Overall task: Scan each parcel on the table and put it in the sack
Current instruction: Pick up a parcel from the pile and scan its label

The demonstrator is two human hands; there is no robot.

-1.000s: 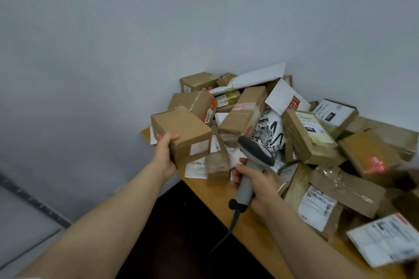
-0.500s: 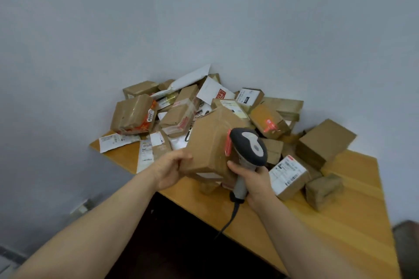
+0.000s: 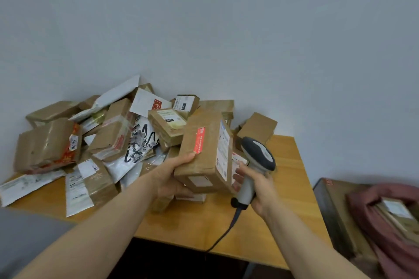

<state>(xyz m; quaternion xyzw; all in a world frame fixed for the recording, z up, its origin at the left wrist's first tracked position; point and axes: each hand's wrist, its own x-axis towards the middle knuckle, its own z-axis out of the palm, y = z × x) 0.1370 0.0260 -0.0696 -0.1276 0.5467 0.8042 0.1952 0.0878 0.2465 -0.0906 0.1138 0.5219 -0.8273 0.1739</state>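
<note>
1. My left hand [image 3: 172,176] has lifted the brown cardboard parcel [image 3: 204,154] off the pile [image 3: 108,138] and brought it across. It now sits in the air between my two hands, clear of the table [image 3: 283,199].
2. The left grip: thumb on the top face near the red sticker [image 3: 200,140], fingers curled underneath the near end.
3. The parcel has been turned in the last half second, and its white shipping label [image 3: 223,149] now faces my right hand [image 3: 258,188].
4. The right hand is wrapped round the handle of the barcode scanner [image 3: 258,154]. The scanner's head is just beside the label face, nearly touching it.
5. I can't tell whether the trigger is pressed, and I see no scan beam on the label.
6. My view has swung right, so the reddish sack [image 3: 385,229] shows up well right of the right hand, blurred, with a parcel in its mouth.
7. My read: this is the scan step, and after it the parcel goes right into the sack.
8. Most of the pile is left of my left hand, so the task is far from done.
</note>
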